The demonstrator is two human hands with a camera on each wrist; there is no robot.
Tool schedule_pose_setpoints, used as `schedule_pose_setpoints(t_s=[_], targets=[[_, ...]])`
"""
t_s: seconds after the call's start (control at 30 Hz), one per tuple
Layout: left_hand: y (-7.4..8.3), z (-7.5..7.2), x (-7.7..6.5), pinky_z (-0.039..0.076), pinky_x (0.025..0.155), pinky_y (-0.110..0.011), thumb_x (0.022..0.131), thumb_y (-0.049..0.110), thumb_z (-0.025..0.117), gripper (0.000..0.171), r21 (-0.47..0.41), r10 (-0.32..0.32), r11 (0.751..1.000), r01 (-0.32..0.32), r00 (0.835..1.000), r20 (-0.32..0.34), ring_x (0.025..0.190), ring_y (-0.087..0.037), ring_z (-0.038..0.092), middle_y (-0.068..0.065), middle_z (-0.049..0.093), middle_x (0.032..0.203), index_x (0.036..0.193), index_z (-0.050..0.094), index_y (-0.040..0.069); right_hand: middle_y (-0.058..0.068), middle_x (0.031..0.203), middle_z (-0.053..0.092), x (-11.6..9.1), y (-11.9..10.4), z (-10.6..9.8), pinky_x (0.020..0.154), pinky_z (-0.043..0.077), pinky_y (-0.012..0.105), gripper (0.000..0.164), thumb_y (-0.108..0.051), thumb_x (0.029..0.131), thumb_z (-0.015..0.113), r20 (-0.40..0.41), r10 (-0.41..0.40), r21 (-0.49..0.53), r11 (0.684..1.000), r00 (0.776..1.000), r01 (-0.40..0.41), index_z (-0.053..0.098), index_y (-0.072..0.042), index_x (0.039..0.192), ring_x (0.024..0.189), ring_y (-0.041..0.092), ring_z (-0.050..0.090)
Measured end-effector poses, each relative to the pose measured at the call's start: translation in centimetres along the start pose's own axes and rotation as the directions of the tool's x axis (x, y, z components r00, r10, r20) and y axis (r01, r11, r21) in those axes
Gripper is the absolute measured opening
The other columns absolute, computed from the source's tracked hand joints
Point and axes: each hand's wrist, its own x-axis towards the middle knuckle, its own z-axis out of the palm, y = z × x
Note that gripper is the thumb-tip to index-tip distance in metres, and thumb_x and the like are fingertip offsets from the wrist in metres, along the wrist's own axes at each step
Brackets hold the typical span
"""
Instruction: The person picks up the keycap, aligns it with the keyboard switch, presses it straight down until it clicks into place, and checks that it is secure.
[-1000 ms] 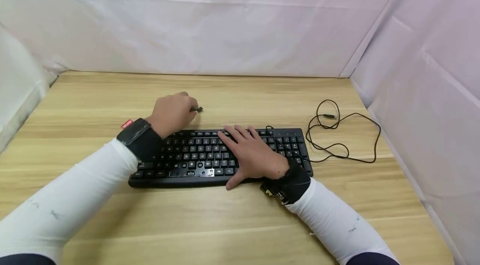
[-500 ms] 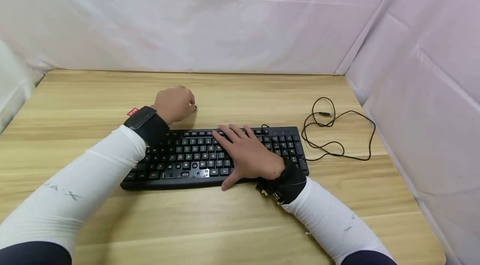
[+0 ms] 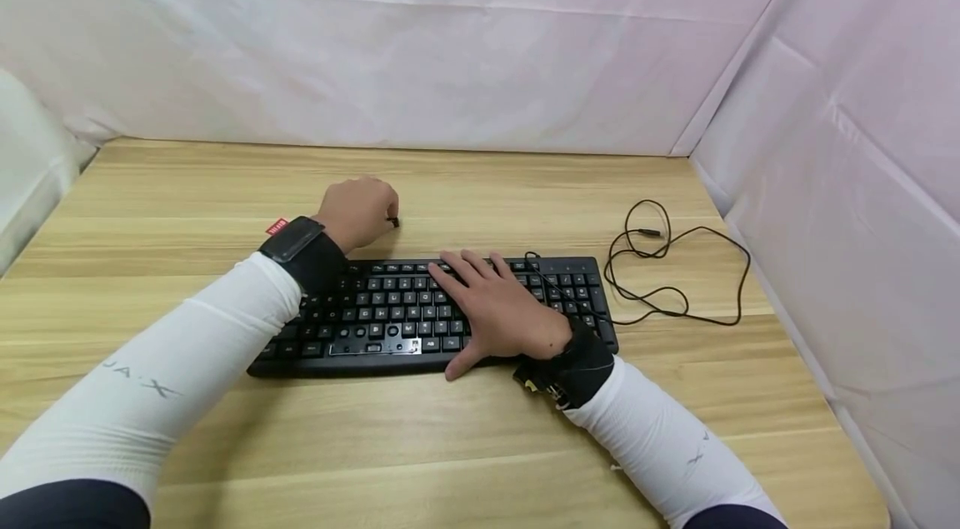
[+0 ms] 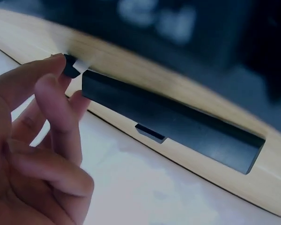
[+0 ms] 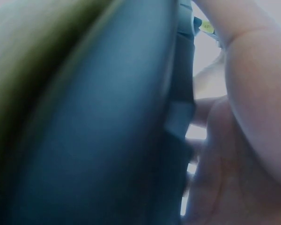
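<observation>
Above the table, just beyond the keyboard's back edge, my left hand [image 3: 357, 211] pinches a small black piece, apparently a keycap [image 4: 71, 66], between thumb and fingertips. Light shows on one side of it, and its detail is blurred. A black keyboard [image 3: 397, 329] lies across the table; its front row has a shiny bare stretch where no keycaps sit. My right hand [image 3: 498, 308] rests spread over its right-centre keys, thumb over the front edge. In the left wrist view a long black spacebar [image 4: 173, 119] lies on the table, with a small black keycap [image 4: 151, 133] beside it.
A thin black cable [image 3: 682, 312] runs over the keyboard's right end and lies looped on the wooden table [image 3: 480, 446] at the right. White cloth walls [image 3: 450, 71] stand behind and at the sides.
My left hand has moved slightly to the right while keeping the small piece pinched. The right hand stays spread on the keyboard. The head view has shifted a little.
</observation>
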Motion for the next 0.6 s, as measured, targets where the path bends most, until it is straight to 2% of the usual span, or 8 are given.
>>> schedule_pose_setpoints(t_s=[0.23,0.43,0.6], targets=[[0.02,0.48,-0.03,0.052,0.059,-0.041,0.078,0.008,0.071,0.005,-0.031,0.04,0.999,-0.04,0.999,-0.011,0.065,-0.021,0.056,-0.008,0.069,0.08,0.083,0.07,0.006,0.015,0.156,0.012,0.09,-0.13,-0.06,0.109,0.015,0.061,0.132,-0.082,0.051,0.063,0.009,-0.003,-0.005,1.0,1.0,0.003,0.014,-0.011,0.152,0.138,0.034,0.01],[0.24,0.34,-0.29,0.054,0.061,-0.044,0.08,0.01,0.07,0.019,-0.003,0.069,0.998,-0.069,0.997,-0.027,0.071,-0.023,0.061,-0.012,0.071,0.091,0.098,0.07,0.006,0.014,0.157,0.011,0.05,-0.04,-0.1,0.109,0.014,0.06,0.132,-0.082,0.052,0.063,0.017,-0.002,0.002,1.0,1.0,0.002,0.013,-0.012,0.152,0.138,0.034,0.009],[0.49,-0.1,-0.69,0.054,0.055,-0.043,0.08,0.013,0.07,0.025,0.028,0.102,0.995,-0.101,0.993,-0.062,0.07,-0.021,0.061,-0.01,0.072,0.094,0.105,0.071,0.008,0.014,0.157,0.01,-0.24,0.14,-0.07,0.11,0.013,0.059,0.132,-0.082,0.052,0.063,0.025,0.021,-0.007,1.0,0.999,-0.021,0.012,-0.012,0.152,0.138,0.033,0.008]])
